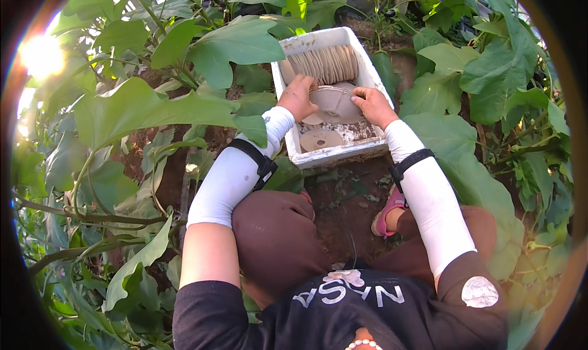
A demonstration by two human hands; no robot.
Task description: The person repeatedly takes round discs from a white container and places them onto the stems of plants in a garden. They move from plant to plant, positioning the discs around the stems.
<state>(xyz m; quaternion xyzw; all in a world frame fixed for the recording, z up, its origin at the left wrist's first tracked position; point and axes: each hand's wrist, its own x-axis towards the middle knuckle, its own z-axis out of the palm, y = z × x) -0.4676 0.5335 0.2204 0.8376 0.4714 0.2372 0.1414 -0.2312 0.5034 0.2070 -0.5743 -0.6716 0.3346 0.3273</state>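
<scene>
In front of me on the ground stands a white foam box (340,159) with dirt on its walls and floor. A few thin grey-brown round discs (337,104) are held tilted inside it between my hands. My left hand (298,98) holds their left edge, with thumb and fingers spread around it. At the right edge, my right hand (375,107) pinches the rim between thumb and fingers. Behind them, a row of several tan discs (326,65) stands on edge. A loose round disc (321,139) with a dark centre spot lies flat near the box's front.
Broad green leaves (151,106) crowd the left, one reaching over my left forearm. More large leaves (496,60) and stems line the right. Bare soil (335,203) lies between my knees. Strong sunlight glares at upper left.
</scene>
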